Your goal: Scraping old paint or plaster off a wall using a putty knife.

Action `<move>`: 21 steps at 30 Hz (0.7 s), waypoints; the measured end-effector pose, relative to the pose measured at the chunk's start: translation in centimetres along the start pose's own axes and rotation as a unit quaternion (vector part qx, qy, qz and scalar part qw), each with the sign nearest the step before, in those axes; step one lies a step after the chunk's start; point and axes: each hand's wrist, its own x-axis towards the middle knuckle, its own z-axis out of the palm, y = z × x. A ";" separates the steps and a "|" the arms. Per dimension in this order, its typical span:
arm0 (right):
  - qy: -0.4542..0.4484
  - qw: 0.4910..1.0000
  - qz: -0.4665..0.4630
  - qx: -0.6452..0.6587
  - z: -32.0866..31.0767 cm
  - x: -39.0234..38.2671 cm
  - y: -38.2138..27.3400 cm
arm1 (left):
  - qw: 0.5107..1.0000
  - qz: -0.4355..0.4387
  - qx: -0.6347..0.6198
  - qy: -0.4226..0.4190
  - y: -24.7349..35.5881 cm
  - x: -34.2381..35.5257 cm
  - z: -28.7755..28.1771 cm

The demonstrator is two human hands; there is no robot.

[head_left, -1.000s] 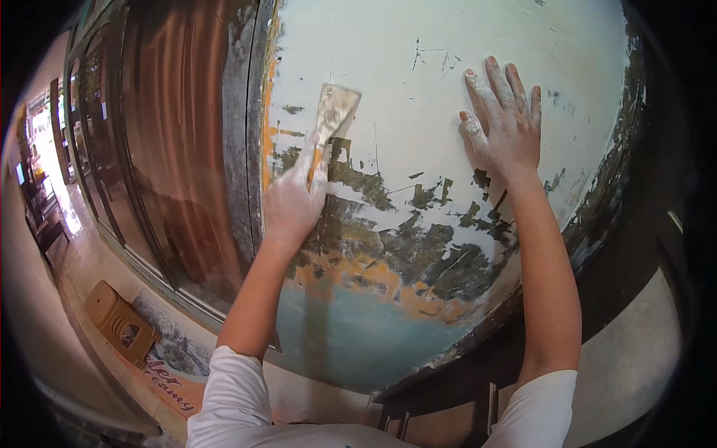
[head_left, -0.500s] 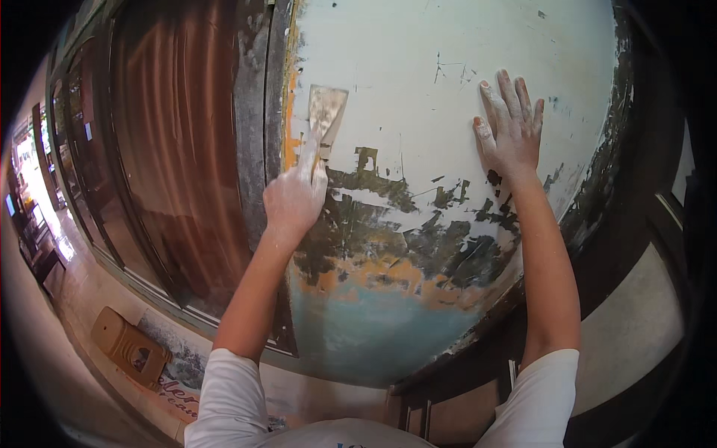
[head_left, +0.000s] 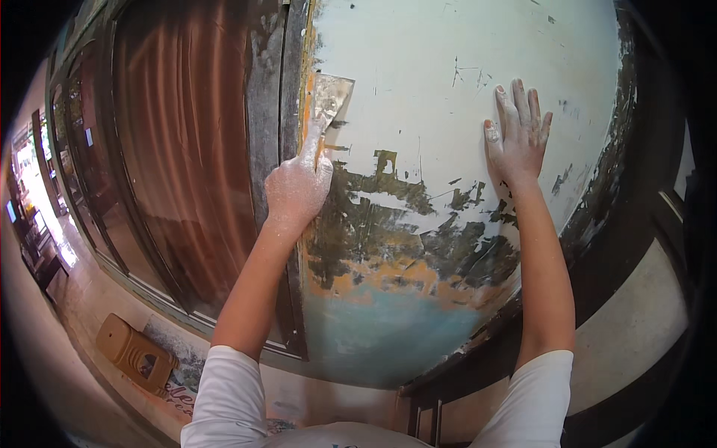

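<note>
Dusted with white powder, my left hand (head_left: 299, 187) grips a putty knife (head_left: 333, 97), its index finger stretched along the tool. The broad blade points up and lies at the left edge of the wall panel (head_left: 418, 67), close to the orange strip beside the wooden frame. My right hand (head_left: 520, 142) is open, fingers spread, palm against the pale upper part of the panel. Between and below the hands, the pale coat breaks into dark green and black patches (head_left: 407, 201). Under these come an orange band (head_left: 381, 272) and a blue-green area (head_left: 388, 321).
A dark wooden frame (head_left: 266, 97) borders the panel on the left, with a glazed door and reddish-brown curtain (head_left: 187, 149) beyond. Dark timber (head_left: 635, 149) runs down the right. A brown plastic stool (head_left: 134, 351) is on the floor at lower left.
The putty knife has tilted to the right, its blade now nearer the panel's left edge. My right hand stays spread on the wall. The whole view has shifted slightly.
</note>
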 end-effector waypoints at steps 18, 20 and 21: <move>0.013 1.000 0.014 -0.008 0.2 -0.4 0.0 | 0.999 0.005 -0.004 -0.039 -0.9 -1.3 1.4; 0.011 1.000 0.020 -0.013 0.3 -0.2 -0.1 | 0.999 0.016 -0.001 -0.029 -1.0 0.3 1.3; 0.007 1.000 0.023 -0.014 0.2 -0.3 -0.3 | 1.000 0.022 0.005 -0.021 -0.7 1.5 0.3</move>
